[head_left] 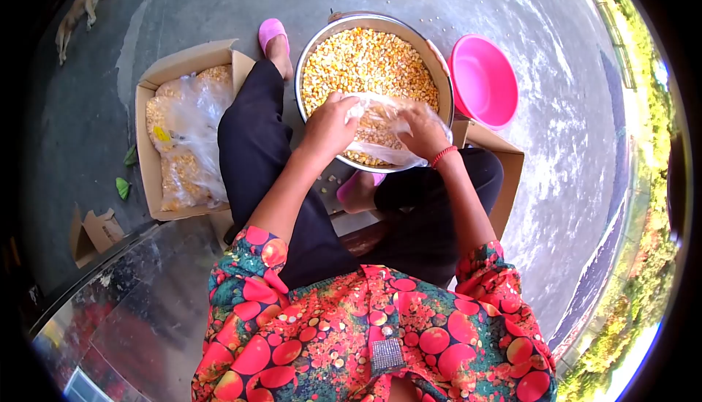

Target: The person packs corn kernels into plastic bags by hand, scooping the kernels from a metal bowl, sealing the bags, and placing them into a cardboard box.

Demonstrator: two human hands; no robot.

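Observation:
A round metal basin (pixel 300 73) full of yellow and orange corn kernels (pixel 369 58) stands between my feet. Over its near part lies a clear plastic bag (pixel 380 149) with pale kernels showing through it. My left hand (pixel 333 122) grips the bag's left edge, fingers pressed together. On the bag's right side is my right hand (pixel 424 133), with a red bracelet at the wrist; its fingers are bent into the plastic and partly hidden, so their grip is unclear.
On the left, a cardboard box (pixel 150 175) holds plastic bags of kernels. A pink basin (pixel 484 80) sits right of the metal one, above another cardboard box (pixel 508 175). A dog (pixel 84 8) lies at the far left. Loose kernels dot the floor.

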